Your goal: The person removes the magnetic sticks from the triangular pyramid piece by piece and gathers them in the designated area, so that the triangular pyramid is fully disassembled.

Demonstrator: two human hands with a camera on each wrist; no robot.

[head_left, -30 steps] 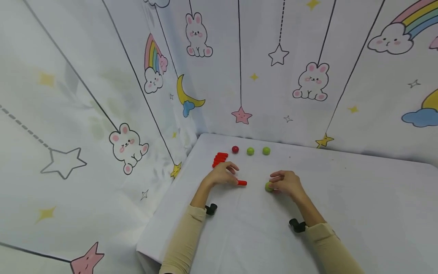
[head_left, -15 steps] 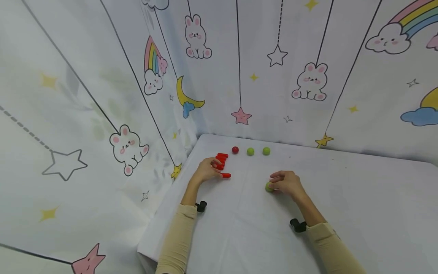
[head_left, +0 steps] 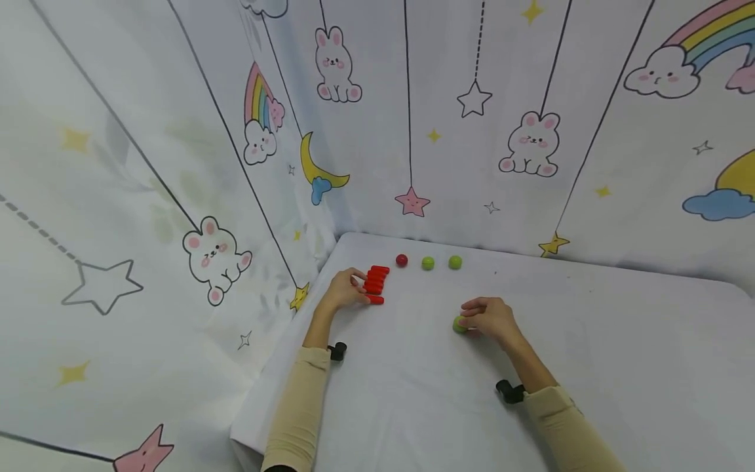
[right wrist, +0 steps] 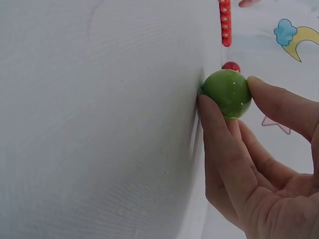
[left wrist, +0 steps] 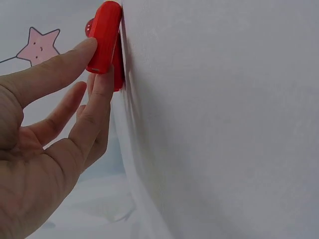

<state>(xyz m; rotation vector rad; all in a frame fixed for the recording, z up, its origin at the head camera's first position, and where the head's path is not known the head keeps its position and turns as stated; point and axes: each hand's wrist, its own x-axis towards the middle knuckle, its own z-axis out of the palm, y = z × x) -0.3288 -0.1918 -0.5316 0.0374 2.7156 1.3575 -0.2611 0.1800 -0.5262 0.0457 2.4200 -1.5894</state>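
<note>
My left hand (head_left: 345, 290) pinches a short red rod (left wrist: 105, 37) between thumb and fingers, at the near end of a row of several similar red rods (head_left: 376, 278) on the white table. In the left wrist view, part of another red rod (left wrist: 118, 74) shows behind the held one. With thumb and fingertips, my right hand (head_left: 495, 320) holds a shiny green ball (right wrist: 228, 93) at the table surface, right of the rods. The fingers hide part of this ball in the head view.
Along the back of the white table (head_left: 413, 393) sit a red ball (head_left: 402, 261), a green ball (head_left: 427, 263) and a second green ball (head_left: 455, 262), spaced apart. A white curtain (head_left: 377, 131) printed with rabbits and stars hangs behind and at the left.
My left hand has moved left and away from me with the red rod, from the middle of the table to the near end of the row. The right hand stays at the green ball.
</note>
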